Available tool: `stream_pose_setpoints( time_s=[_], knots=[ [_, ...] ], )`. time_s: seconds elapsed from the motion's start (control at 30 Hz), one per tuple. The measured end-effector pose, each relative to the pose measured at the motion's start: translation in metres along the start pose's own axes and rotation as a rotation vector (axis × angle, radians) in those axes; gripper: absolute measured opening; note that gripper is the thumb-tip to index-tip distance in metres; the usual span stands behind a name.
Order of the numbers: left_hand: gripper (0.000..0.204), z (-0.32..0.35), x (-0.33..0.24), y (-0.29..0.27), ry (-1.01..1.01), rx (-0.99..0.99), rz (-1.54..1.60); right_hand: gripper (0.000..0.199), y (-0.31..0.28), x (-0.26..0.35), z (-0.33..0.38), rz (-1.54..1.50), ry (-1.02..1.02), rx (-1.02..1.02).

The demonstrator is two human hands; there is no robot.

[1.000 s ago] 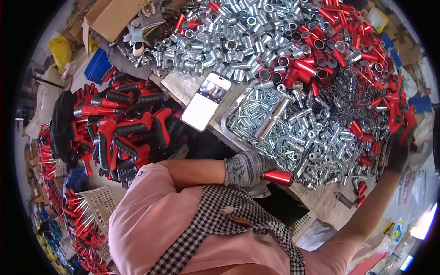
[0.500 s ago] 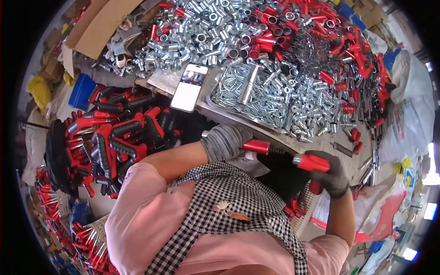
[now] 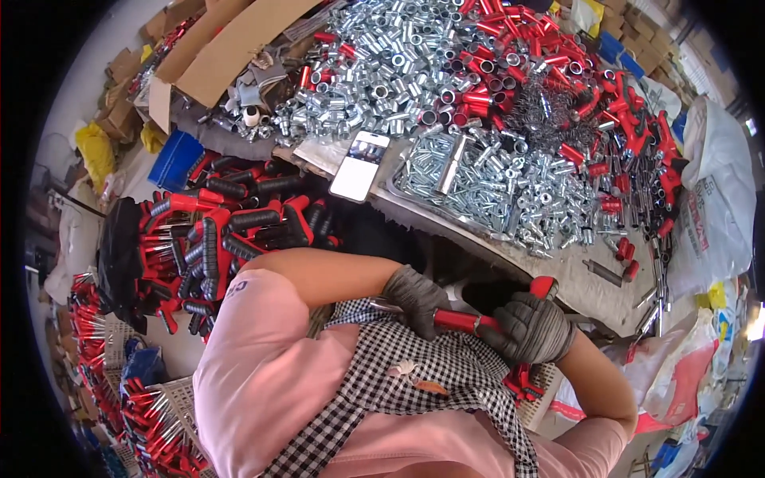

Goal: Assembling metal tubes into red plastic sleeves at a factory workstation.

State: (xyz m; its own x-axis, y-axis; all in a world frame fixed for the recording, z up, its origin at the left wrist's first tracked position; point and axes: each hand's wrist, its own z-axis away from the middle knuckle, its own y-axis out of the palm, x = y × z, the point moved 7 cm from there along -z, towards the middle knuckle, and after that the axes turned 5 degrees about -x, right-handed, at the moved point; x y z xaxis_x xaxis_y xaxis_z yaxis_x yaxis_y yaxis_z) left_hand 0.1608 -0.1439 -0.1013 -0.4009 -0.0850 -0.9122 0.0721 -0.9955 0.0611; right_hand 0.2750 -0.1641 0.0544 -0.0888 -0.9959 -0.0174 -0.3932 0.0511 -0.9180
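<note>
head view: two gloved hands, left hand point(image 3: 414, 296) and right hand point(image 3: 530, 327), grip one red tube point(image 3: 460, 320).

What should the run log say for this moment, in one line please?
left hand: gloved, grips red tube | right hand: gloved, grips red-handled tool | both near chest | metal sleeves piled on bench

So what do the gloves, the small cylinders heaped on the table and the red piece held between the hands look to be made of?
Left hand and right hand gloves: grey knit fabric, matte, ribbed cuffs. Small cylinders: bright plated metal, judging by mirror-like glints. Red piece: glossy, probably painted metal or plastic; its smooth sheen leaves that open.
</note>
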Motion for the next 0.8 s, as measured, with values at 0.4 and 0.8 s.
stream_pose_setpoints(
  time_s=[0.4,0.8],
  knots=[
    [0.028,-0.004,-0.009,-0.056,0.055,-0.775,-0.814,0.042,0.080,-0.053,0.077,-1.150,1.529,-0.025],
    [0.026,-0.019,0.050,-0.084,0.410,-1.274,-1.005,0.050,0.118,-0.040,0.079,-1.884,1.987,-0.699]
  ],
)
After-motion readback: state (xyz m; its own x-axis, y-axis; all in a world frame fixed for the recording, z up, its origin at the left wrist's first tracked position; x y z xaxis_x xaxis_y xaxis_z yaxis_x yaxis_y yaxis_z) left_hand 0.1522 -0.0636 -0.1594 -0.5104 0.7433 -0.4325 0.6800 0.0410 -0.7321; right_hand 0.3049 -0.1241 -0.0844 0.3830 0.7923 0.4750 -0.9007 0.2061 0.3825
